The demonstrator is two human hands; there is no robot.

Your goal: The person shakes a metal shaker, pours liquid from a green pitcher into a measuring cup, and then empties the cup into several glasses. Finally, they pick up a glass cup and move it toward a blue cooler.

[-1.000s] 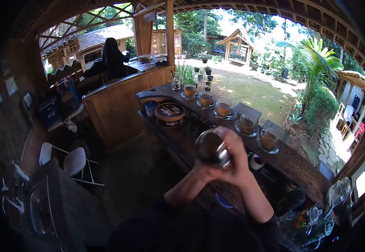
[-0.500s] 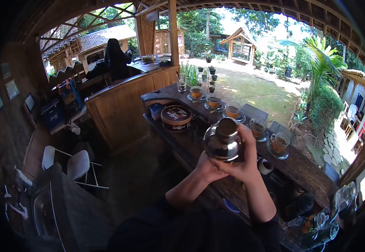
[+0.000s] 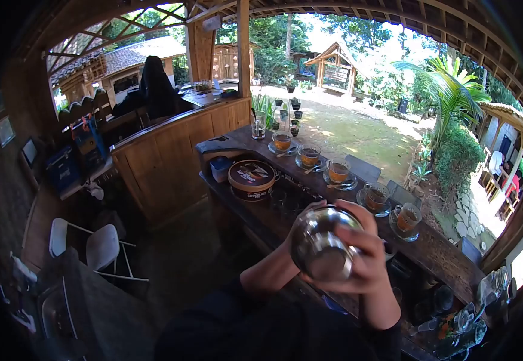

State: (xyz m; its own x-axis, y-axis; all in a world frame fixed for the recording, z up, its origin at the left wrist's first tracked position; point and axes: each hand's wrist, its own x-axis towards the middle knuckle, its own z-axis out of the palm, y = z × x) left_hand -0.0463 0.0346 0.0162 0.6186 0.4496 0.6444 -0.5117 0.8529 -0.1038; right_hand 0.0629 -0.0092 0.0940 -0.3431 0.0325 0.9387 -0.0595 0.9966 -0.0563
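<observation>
A shiny metal cocktail shaker (image 3: 324, 245) is held up in front of me, tilted so that its capped end faces down toward me. My right hand (image 3: 366, 249) wraps round its right side, fingers over the metal. Behind and left of it, my left hand (image 3: 290, 248) grips the shaker too, its fingers mostly hidden. Beyond lies the dark wooden counter (image 3: 448, 259), where glass cups of orange-brown drink stand in a row on saucers, among them a near cup (image 3: 407, 218) and a middle cup (image 3: 338, 171).
A round brown ice cream tub (image 3: 252, 179) sits on the lower shelf, beside a blue box (image 3: 220, 168). Glass jars (image 3: 472, 325) crowd the right end. A white folding chair (image 3: 102, 246) stands on the left, near a sink (image 3: 57, 313). A person in black (image 3: 156, 87) is at the far counter.
The shaker has come lower and tipped over, its cap swinging from the top toward me. My right hand has turned with it, and my view has shifted slightly.
</observation>
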